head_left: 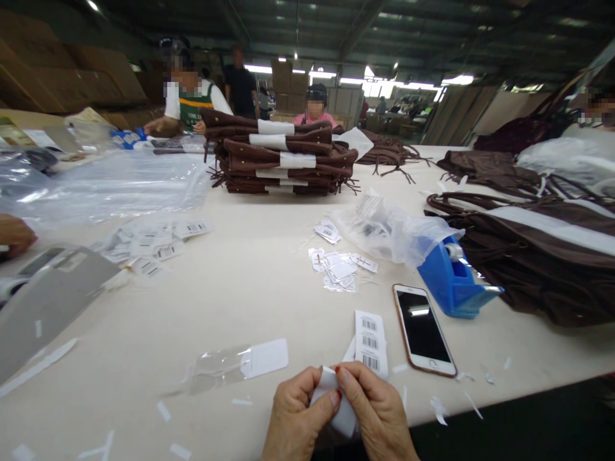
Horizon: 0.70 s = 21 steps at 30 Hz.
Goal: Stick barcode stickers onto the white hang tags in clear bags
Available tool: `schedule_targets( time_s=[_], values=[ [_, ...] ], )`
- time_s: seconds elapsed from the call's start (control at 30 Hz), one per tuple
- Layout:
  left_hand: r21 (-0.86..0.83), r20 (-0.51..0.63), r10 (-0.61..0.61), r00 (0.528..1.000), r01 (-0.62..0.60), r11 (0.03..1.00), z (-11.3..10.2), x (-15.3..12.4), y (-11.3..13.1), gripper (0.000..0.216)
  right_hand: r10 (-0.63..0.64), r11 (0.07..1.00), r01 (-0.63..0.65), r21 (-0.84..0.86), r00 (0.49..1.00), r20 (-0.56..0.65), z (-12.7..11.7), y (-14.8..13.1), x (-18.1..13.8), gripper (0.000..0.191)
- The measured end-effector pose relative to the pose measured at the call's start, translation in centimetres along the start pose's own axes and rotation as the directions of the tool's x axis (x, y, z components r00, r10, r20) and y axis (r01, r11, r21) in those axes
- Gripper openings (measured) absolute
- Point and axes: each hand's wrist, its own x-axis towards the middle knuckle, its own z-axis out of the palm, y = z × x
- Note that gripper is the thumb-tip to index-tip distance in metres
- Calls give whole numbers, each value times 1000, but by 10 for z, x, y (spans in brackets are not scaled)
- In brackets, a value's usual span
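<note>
At the table's near edge, my left hand [300, 413] and my right hand [372, 406] are pinched together on a piece of white label strip [342, 413]. Its printing, if any, is turned from view. Just beyond my right fingers lies a barcode sticker strip [369, 339], printed side up. A white hang tag [266, 357] with a clear plastic sleeve [218, 368] rests flat to the left of my hands. To the right is a phone [425, 330] with a dark screen.
A blue tape dispenser [451, 275] stands behind the phone, near dark brown bags [538, 256]. Loose tags [341, 269] lie mid-table. Stacked brown bags [283, 160] with white bands stand further back. At left are barcode tags [154, 243], a grey dispenser [52, 301] and another person's hand [16, 234].
</note>
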Motion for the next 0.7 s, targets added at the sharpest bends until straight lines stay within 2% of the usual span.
schedule_targets(
  time_s=[0.2,0.33,0.43,0.53,0.63,0.7],
  values=[
    [6,2,-4,1000,4,1000,-5,2,-12,26,59,998,-59,3,998,-25,2,3,0,35],
    [30,18,-4,1000,3,1000,-8,2,-15,26,117,993,-117,31,993,7,1,4,0,37],
    [94,23,10,1000,-12,996,-10,-1,-13,24,168,983,-171,69,985,50,0,5,2,38],
    [190,33,43,999,-48,981,-14,-6,-10,23,193,969,-197,146,980,43,0,7,3,37],
    [252,53,60,997,-71,965,-23,-15,-10,24,187,960,-182,210,982,-2,-1,8,3,36],
    [288,52,79,995,-91,953,-32,-22,-10,25,85,959,-82,271,996,1,-3,7,4,38]
  ],
)
